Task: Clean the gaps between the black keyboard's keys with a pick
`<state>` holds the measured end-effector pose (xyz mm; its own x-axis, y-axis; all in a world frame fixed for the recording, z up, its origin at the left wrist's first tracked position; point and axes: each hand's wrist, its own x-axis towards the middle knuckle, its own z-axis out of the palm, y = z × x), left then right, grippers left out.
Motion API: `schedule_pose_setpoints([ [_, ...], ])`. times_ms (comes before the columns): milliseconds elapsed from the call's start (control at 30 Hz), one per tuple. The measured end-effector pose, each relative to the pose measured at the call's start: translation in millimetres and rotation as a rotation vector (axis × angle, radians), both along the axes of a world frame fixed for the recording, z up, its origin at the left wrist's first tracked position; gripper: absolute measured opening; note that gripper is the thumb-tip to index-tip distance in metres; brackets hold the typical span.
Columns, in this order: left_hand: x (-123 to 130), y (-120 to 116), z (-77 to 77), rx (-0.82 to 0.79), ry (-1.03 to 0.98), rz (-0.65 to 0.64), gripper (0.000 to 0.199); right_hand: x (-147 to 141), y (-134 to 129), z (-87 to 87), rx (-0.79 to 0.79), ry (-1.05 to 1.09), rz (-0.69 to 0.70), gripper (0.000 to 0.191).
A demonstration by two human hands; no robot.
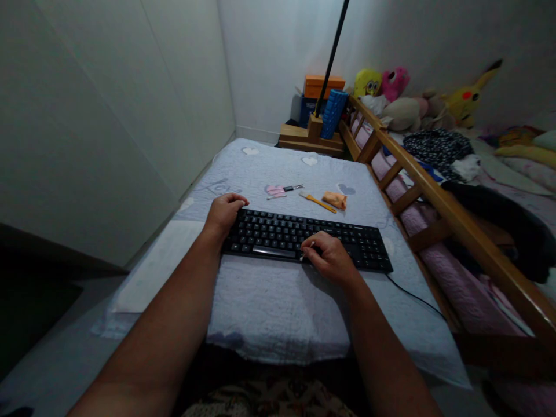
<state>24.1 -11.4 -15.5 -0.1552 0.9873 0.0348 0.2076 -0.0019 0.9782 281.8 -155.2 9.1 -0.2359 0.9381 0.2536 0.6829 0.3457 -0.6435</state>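
A black keyboard point(278, 234) lies flat on the cloth-covered table in front of me. My left hand point(223, 214) is closed at its far left corner, thumb and fingers gripping the edge. Over the lower keys, right of the space bar, my right hand point(328, 255) pinches a thin white cotton swab point(302, 258), its tip down by the keyboard's near edge. Beyond the keyboard lie an orange-handled brush point(321, 203), a crumpled orange packet or cloth point(334, 200), a slim dark-and-silver tool point(293, 188) and a thin white stick point(277, 197).
A cable point(414, 295) runs from the keyboard toward the right edge of the table point(278, 313). Along the right side stands a wooden bed rail point(417, 174), with plush toys and clothes behind it. A white cabinet point(130, 116) is on the left. A black pole point(334, 52) rises at the back.
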Motion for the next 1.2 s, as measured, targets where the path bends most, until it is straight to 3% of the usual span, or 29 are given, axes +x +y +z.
schedule_pose_setpoints([
  [1200, 0.9, -0.1, 1.7, -0.017, -0.036, 0.001, 0.006, 4.8, 0.7, 1.1, -0.024, -0.006, -0.038, 0.012],
])
